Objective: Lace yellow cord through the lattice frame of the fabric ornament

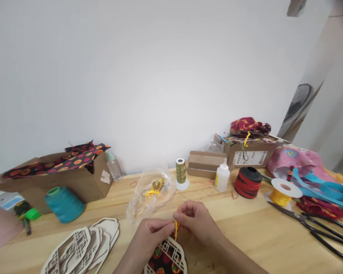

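Observation:
Both hands meet just above a wooden lattice frame (179,252) backed with dark, flower-patterned fabric (162,260), low in the middle of the view. A yellow cord (176,231) runs up from the frame's top edge into the fingers. My left hand (151,238) is closed, its thumb and forefinger pinched at the cord. Thumb and fingertips of my right hand (193,220) are pinched on the same cord from the other side. The cord's upper end is partly hidden by the fingers. The frame's lower part is cut off by the view's edge.
Several bare lattice frames (77,247) lie stacked at left, near a teal thread cone (64,204) and fabric-filled box (94,186). A plastic bag (140,194), olive thread spool (180,171), glue bottle (222,177), red cord spool (248,183), yellow spool (282,192) and scissors (305,219) stand or lie around.

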`<state>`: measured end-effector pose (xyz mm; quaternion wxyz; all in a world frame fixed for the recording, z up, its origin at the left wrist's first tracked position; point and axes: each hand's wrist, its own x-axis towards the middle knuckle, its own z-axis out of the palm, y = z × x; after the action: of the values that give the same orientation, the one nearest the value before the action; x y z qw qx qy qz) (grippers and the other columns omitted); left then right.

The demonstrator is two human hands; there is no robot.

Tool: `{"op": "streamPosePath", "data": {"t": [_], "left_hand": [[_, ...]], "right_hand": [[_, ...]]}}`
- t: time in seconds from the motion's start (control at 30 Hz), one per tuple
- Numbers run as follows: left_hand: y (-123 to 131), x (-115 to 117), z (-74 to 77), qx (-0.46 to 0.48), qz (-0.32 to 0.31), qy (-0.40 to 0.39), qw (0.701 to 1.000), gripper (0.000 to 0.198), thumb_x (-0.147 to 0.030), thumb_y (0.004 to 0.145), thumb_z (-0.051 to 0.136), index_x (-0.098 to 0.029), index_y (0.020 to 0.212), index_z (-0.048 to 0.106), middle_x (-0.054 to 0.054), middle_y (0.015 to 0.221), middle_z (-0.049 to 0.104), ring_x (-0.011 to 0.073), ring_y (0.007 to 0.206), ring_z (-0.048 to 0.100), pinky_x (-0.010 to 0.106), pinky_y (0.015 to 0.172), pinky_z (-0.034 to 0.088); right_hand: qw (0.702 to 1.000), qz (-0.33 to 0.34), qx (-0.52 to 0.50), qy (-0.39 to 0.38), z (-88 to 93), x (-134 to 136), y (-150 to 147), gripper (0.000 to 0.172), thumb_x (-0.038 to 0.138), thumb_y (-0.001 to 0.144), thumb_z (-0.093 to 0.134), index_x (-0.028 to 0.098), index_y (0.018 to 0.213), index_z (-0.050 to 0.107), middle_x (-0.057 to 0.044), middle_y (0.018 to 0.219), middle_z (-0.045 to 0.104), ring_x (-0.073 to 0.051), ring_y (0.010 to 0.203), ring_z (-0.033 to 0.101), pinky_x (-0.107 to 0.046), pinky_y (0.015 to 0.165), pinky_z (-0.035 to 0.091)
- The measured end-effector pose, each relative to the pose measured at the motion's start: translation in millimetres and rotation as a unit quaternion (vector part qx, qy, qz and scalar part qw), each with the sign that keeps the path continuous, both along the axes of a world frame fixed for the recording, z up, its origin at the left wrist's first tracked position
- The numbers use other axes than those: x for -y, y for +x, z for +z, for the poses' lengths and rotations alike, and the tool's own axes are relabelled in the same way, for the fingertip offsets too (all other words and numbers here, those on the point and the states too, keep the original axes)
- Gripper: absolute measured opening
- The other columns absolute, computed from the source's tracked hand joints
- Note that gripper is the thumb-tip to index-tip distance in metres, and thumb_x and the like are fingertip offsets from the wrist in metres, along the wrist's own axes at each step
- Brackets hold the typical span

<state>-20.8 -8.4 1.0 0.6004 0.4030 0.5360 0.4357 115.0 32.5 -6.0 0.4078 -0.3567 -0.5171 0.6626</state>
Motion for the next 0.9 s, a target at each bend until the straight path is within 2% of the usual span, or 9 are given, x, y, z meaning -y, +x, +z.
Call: {"op": "streamPosePath", "data": {"t": [0.1, 0.3, 0.53, 0.7, 0.9], "left_hand": [[-0.3, 1.3, -1.7, 0.035, -0.009, -0.019, 0.999, 0.029, -0.036, 0.05, 0.069, -0.01, 0.062, 0.071, 0.005, 0.047, 0.064, 0.016, 0.046, 0.053, 0.025, 0.05, 0.038], [-5.5, 2.0, -2.0, 0.087, -0.034, -0.094, 0.991, 0.027, -0.033, 0.049, 0.071, -0.007, 0.056, 0.068, 0.009, 0.049, 0.065, 0.0149, 0.044, 0.055, 0.023, 0.048, 0.039], [0.3, 8.9, 12.7, 0.146, -0.033, -0.139, 0.979, 0.022, -0.026, 0.048, 0.073, -0.007, 0.058, 0.068, 0.011, 0.057, 0.068, 0.0173, 0.051, 0.059, 0.025, 0.054, 0.042], [8.1, 12.2, 16.8, 0.17, -0.049, -0.135, 0.975, 0.027, -0.031, 0.05, 0.071, -0.006, 0.06, 0.068, 0.011, 0.053, 0.066, 0.0166, 0.049, 0.058, 0.023, 0.05, 0.041], [11.9, 11.9, 13.6, 0.17, -0.043, -0.11, 0.978, 0.026, -0.032, 0.053, 0.069, -0.007, 0.059, 0.068, 0.008, 0.049, 0.065, 0.0162, 0.047, 0.058, 0.022, 0.049, 0.04]], "right_hand": [[0.999, 0.034, -0.02, 0.003, 3.4, -2.5, 5.8, 0.021, 0.028, 0.055, 0.068, 0.01, 0.057, 0.057, 0.004, 0.045, 0.054, -0.005, 0.039, 0.045, -0.018, 0.041, 0.035], [0.993, 0.107, -0.05, 0.011, 9.2, -7.8, 18.9, 0.019, 0.022, 0.052, 0.071, 0.013, 0.068, 0.065, 0.001, 0.058, 0.061, -0.008, 0.053, 0.054, -0.021, 0.055, 0.041], [0.99, 0.082, -0.104, 0.039, 8.0, -3.9, 13.3, 0.013, 0.019, 0.054, 0.07, 0.015, 0.064, 0.064, 0.002, 0.061, 0.061, -0.008, 0.055, 0.053, -0.02, 0.054, 0.041], [0.981, 0.063, -0.18, -0.018, 1.9, -1.0, 6.6, 0.014, 0.014, 0.053, 0.072, 0.015, 0.063, 0.062, 0.0, 0.066, 0.063, -0.008, 0.058, 0.054, -0.02, 0.057, 0.042], [0.959, 0.114, -0.247, -0.083, -1.8, -1.3, 5.4, 0.01, 0.014, 0.055, 0.07, 0.014, 0.057, 0.06, 0.0, 0.069, 0.058, -0.007, 0.051, 0.052, -0.018, 0.046, 0.039]]}}
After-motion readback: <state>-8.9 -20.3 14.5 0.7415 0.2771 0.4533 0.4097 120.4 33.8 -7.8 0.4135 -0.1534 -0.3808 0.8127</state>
